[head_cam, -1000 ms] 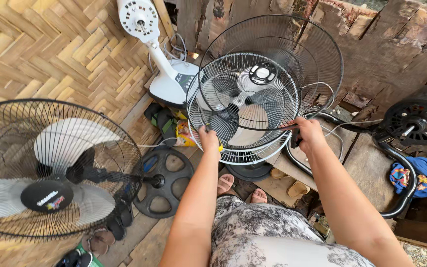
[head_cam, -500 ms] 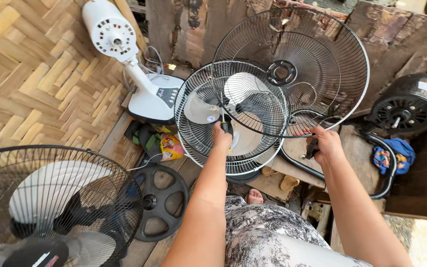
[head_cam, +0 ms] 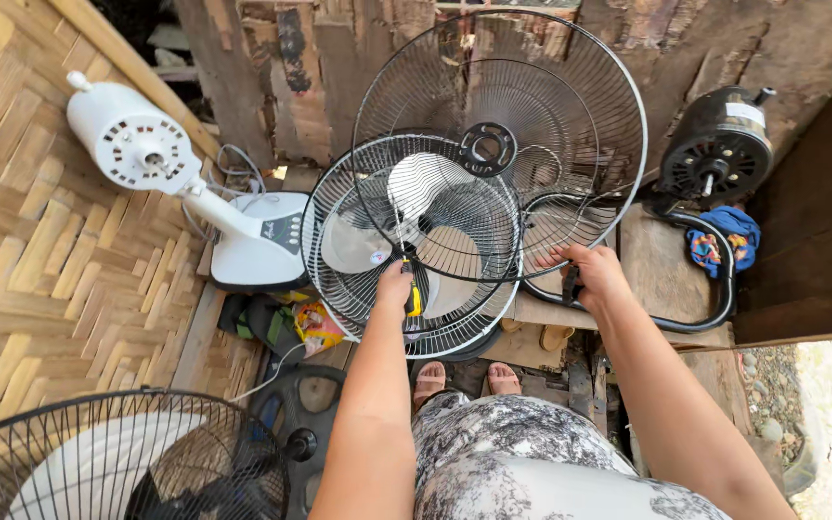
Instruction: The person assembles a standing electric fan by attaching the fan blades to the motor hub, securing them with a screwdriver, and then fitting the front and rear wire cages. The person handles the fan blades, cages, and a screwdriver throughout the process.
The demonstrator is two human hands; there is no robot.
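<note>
wire guards (head_cam: 455,193) crowd front, motor (head_cam: 719,144) right

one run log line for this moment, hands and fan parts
left hand: yellow-handled screwdriver at fan guard | right hand: on guard's rim | empty grille: leaning on wall

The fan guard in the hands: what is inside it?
Inside the wire fan guard, pale fan blades show. The left hand with a yellow tool covers the hub.
</note>
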